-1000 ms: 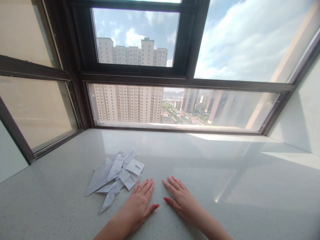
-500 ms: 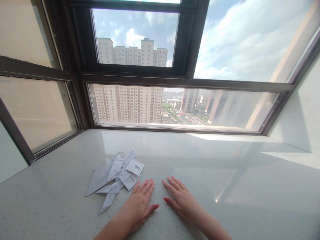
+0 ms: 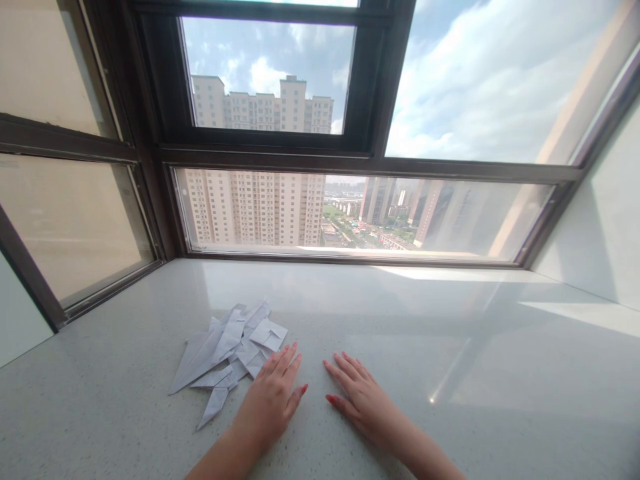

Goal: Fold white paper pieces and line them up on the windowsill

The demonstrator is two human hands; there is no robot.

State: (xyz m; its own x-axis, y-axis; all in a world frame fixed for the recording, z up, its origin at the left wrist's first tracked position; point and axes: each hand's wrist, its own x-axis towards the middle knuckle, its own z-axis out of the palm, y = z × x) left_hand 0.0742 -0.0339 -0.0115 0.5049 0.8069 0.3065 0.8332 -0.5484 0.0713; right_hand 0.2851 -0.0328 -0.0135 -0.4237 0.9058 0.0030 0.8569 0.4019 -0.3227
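A loose pile of folded white paper pieces [image 3: 230, 337] lies on the pale speckled sill, left of centre. Some pieces are flat squares, others long and pointed. My left hand [image 3: 270, 393] is open, palm down, at the pile's right edge, and its fingers cover part of a square piece; whether they touch it I cannot tell. My right hand [image 3: 363, 400] rests open and flat on the sill, fingers pointing forward and apart from the paper. Nothing is held in either hand.
The speckled sill [image 3: 500, 373] runs up to a dark-framed window [image 3: 350, 260] at the back. A side window [image 3: 75, 227] stands at the left and a white wall [image 3: 600, 220] at the right. Tall buildings show outside.
My left hand has shifted up and to the left, so its fingers now overlap the right side of the paper pile. My right hand stays in place.
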